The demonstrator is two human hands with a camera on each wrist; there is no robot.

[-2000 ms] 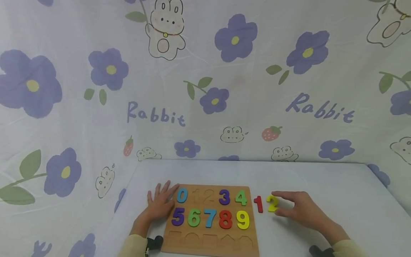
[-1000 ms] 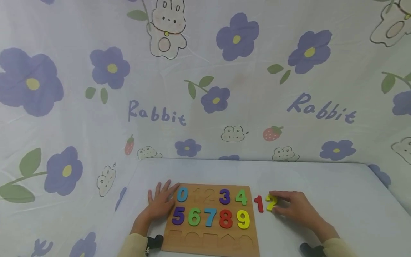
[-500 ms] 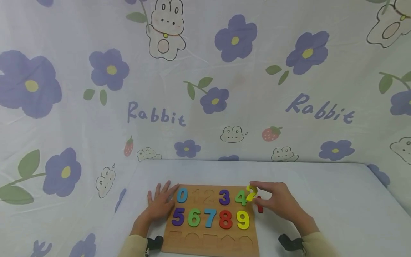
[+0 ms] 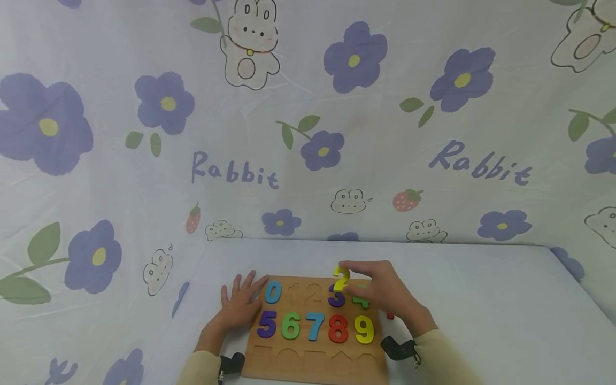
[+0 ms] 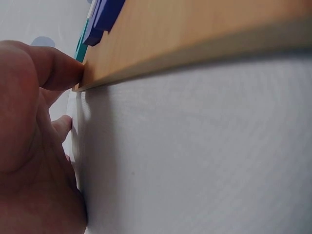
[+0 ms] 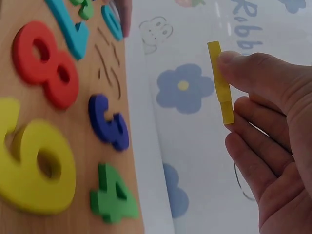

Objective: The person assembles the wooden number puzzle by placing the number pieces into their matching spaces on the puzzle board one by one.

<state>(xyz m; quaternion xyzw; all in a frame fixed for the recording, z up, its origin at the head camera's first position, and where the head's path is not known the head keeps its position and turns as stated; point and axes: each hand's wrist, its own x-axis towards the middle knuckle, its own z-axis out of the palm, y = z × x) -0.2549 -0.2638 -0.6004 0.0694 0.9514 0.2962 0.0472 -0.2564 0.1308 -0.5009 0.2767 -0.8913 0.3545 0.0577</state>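
My right hand (image 4: 385,286) pinches a yellow number 2 (image 4: 342,278) between thumb and fingers, above the top edge of a wooden number puzzle board (image 4: 279,369). In the right wrist view the yellow 2 (image 6: 222,83) shows edge-on, raised off the board. In the head view it overlaps the purple 3 (image 4: 336,299), and my hand partly covers the green 4 (image 4: 361,303). My left hand (image 4: 240,302) lies with fingers spread at the board's left edge; in the left wrist view its thumb (image 5: 61,68) touches the board's side. Outlined recesses for 1 (image 4: 293,294) and 2 (image 4: 313,294) show bare wood.
A red number 1 (image 4: 390,314) lies on the white table (image 4: 505,299) right of the board, mostly hidden by my right hand. The blue 0 (image 4: 272,292) and several other numbers sit in the board. A patterned cloth (image 4: 385,133) hangs behind the table.
My right hand has pinched the yellow 2 beside the red 1, lifted it and carried it left over the board's upper edge. My left hand has stayed in place.
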